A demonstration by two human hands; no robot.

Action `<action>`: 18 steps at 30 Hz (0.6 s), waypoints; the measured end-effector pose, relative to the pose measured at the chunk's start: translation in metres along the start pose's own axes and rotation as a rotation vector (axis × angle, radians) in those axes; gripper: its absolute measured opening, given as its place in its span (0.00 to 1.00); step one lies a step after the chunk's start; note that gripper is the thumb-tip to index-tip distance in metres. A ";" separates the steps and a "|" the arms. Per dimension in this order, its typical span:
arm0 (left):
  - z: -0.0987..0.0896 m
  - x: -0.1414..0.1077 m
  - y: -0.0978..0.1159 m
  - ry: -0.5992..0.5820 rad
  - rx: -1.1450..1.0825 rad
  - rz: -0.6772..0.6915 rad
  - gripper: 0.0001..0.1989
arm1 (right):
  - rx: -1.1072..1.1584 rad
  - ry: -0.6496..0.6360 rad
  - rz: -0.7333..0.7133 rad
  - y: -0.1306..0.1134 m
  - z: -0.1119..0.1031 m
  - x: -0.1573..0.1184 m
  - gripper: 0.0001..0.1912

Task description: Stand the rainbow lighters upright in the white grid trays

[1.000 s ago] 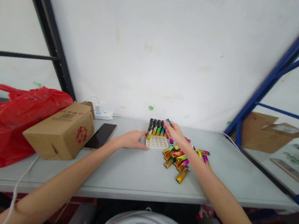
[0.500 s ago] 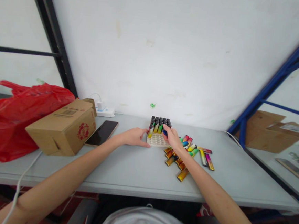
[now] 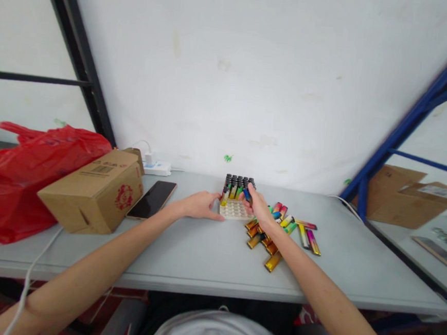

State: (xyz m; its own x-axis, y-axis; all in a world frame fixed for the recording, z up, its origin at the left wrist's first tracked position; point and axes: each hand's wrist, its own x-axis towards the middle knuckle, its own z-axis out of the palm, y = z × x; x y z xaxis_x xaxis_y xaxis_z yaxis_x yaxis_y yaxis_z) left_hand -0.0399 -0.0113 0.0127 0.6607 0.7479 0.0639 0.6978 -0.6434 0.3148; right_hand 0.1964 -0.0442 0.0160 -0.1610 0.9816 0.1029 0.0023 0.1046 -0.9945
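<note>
Grips, two. My right grip [image 3: 257,205]: thumb and fingers clamped on one blue lighter [image 3: 246,194], dark-topped, held over the right side of the tray. My left grip [image 3: 207,206]: thumb and fingers apart, touching the tray's left edge.

Tray [image 3: 235,210], one: off-white, rectangular, moulded with rows of round hollows; front rows bare, back rows filled.

Standing lighters [image 3: 240,181], several rows: black tops, glossy bodies shading yellow, green and red; too crowded to count.

Loose lighters [image 3: 274,233], one heap on the grey, smooth counter [image 3: 185,257], right of the tray: shiny, gold, red, green, magenta; overlapping, count uncertain.

Smartphone [image 3: 152,199], one: dark glass, flat.

Cardboard box [image 3: 94,188], one: red round emblem, dark printing too small to read.

Plastic bag [image 3: 21,182], one: red, crinkled.
</note>
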 end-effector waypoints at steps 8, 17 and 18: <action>-0.002 -0.001 0.004 0.002 0.013 -0.013 0.38 | -0.328 -0.044 -0.314 0.008 0.002 0.001 0.20; -0.010 -0.005 0.015 -0.004 -0.001 -0.003 0.35 | -0.610 -0.004 -0.462 0.006 0.015 -0.009 0.15; -0.010 -0.005 0.015 -0.006 -0.003 -0.002 0.36 | -0.607 0.005 -0.484 0.007 0.016 -0.008 0.15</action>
State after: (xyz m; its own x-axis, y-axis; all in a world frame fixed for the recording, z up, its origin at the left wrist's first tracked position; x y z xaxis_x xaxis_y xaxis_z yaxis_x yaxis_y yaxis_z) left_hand -0.0352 -0.0232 0.0269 0.6612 0.7480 0.0582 0.6981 -0.6418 0.3175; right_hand 0.1821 -0.0535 0.0084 -0.2775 0.8049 0.5246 0.4736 0.5897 -0.6542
